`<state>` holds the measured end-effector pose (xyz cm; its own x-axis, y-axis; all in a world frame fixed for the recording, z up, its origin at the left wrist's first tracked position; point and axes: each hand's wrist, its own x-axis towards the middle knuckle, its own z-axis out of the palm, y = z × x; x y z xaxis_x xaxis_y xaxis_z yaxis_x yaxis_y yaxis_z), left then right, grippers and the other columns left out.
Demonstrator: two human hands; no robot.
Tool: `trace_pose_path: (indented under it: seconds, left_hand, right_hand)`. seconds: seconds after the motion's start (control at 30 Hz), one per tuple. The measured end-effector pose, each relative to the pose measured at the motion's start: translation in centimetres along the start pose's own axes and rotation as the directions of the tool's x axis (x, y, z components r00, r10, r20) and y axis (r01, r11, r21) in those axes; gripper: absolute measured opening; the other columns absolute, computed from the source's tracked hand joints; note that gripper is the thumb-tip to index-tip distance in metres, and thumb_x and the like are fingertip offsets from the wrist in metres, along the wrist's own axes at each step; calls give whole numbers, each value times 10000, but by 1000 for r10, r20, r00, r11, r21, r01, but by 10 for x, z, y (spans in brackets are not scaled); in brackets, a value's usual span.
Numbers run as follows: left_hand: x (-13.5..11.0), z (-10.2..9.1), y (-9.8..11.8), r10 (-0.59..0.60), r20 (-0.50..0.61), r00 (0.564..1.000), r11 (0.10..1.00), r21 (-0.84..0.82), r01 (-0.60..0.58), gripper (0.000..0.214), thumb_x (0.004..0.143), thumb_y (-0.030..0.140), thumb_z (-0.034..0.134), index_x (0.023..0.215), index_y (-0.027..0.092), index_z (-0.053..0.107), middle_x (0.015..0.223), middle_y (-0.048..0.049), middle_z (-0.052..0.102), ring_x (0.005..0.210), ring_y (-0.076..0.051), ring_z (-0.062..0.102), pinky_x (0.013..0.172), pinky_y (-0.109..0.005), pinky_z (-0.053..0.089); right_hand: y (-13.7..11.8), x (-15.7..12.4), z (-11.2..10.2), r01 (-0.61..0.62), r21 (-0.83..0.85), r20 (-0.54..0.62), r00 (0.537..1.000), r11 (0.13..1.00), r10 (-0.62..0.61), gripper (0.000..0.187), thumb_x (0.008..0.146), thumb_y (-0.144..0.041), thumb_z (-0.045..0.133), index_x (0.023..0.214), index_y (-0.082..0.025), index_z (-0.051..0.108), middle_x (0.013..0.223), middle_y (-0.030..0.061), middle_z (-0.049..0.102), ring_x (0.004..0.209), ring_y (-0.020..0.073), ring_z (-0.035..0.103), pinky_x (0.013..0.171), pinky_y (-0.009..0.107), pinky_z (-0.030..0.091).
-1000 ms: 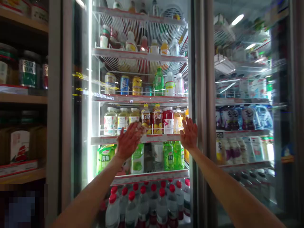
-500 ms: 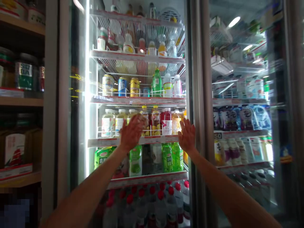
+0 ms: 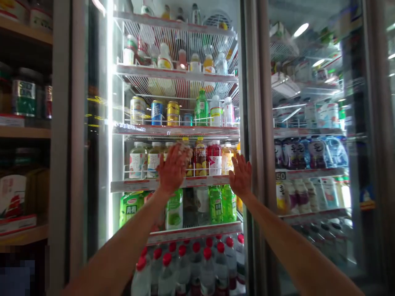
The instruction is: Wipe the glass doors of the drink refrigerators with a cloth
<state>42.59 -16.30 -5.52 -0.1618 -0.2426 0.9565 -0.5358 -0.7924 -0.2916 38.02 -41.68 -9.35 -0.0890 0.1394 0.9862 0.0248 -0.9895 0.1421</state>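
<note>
Both my arms reach out to the glass door [image 3: 101, 172] of a lit drinks fridge. My left hand [image 3: 173, 168] lies flat on the glass with its fingers spread, in front of the shelf of tea bottles [image 3: 200, 158]. My right hand [image 3: 240, 176] is also open and flat, at the door's right edge beside the grey frame [image 3: 256, 123]. Neither hand holds anything. Green bottles [image 3: 220, 203] stand on the shelf below the hands, and red-capped water bottles [image 3: 197, 267] fill the bottom.
A second glass-door fridge [image 3: 311, 152] with purple and blue bottles stands to the right. Wooden shelves [image 3: 24, 132] with jars and boxes are on the left. Cans [image 3: 156, 112] and small bottles fill the upper wire shelves.
My left hand has slid a little up the glass. My right hand has stayed at the door's right edge. The whole view has drifted slightly to the left.
</note>
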Motion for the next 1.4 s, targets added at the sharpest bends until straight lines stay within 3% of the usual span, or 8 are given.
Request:
trace_pose_path:
  seconds: [0.1, 0.23, 0.3, 0.53, 0.73, 0.97, 1.23, 1.4]
  left_hand:
    - [6, 8, 15, -157, -72, 985, 988, -6, 157, 424, 876, 255, 407, 1293, 174, 410, 1473, -114, 253, 1389, -197, 84, 1130, -447, 88]
    - [-4, 16, 51, 326, 78, 942, 945, -59, -322, 401, 842, 263, 463, 1240, 313, 457, 1391, 24, 423, 1368, -115, 177, 1136, -335, 106]
    - [-3, 12, 42, 371, 92, 924, 928, -51, -368, 394, 853, 271, 446, 1242, 331, 446, 1380, 35, 437, 1360, -97, 199, 1138, -332, 95]
    - [9, -2, -27, -145, -84, 986, 988, 39, 148, 463, 876, 267, 408, 1327, 179, 347, 1505, -82, 164, 1388, -201, 98, 1121, -474, 68]
    - [-21, 2, 16, 388, 150, 909, 922, -67, -383, 407, 861, 368, 448, 1264, 317, 427, 1422, 9, 379, 1364, -141, 203, 1125, -378, 141]
    - [0, -16, -44, -102, -41, 994, 993, 60, 104, 515, 896, 281, 357, 1381, 136, 264, 1478, -175, 203, 1389, -230, 90, 1094, -532, 87]
    - [-12, -5, 8, 321, 233, 918, 947, -61, -316, 469, 862, 298, 413, 1328, 264, 382, 1448, -39, 327, 1365, -194, 207, 1120, -440, 133]
    - [0, -18, -30, -109, 48, 993, 994, 23, 108, 480, 860, 262, 400, 1338, 219, 377, 1464, -79, 281, 1363, -216, 217, 1110, -466, 168]
  right_hand:
    - [-1, 0, 0, -4, 1, 1, 1000, 1000, 4, 536, 901, -299, 303, 1422, -226, 202, 1439, 90, 334, 1358, 219, 229, 1076, 468, 208]
    - [0, 1, 0, 7, -1, -8, 1000, 1000, -7, 517, 905, -298, 288, 1412, -218, 227, 1428, 94, 352, 1356, 211, 234, 1074, 465, 210]
    - [1, 0, 0, 9, -3, -12, 1000, 1000, -9, 511, 905, -299, 286, 1407, -209, 241, 1426, 99, 353, 1356, 213, 233, 1073, 468, 208]
    - [1, 0, 0, -15, -9, 21, 1000, 1000, 15, 514, 901, -321, 281, 1400, -202, 250, 1435, 91, 337, 1359, 206, 221, 1083, 462, 190]
    - [2, 0, 0, -5, -23, 25, 1000, 1000, 5, 505, 899, -327, 270, 1384, -186, 285, 1422, 102, 355, 1354, 216, 237, 1076, 465, 200]
    - [3, -1, 1, -3, -19, 4, 1000, 1000, 3, 513, 898, -323, 292, 1394, -194, 264, 1432, 101, 342, 1354, 219, 235, 1078, 469, 198]
    - [1, 0, 0, 16, -18, -6, 1000, 1000, -16, 509, 900, -295, 297, 1398, -198, 254, 1423, 110, 354, 1356, 211, 234, 1080, 465, 198]
    - [5, -2, 2, -3, 18, 11, 1000, 1000, 3, 510, 892, -304, 306, 1391, -211, 261, 1421, 115, 356, 1354, 226, 241, 1073, 498, 209]
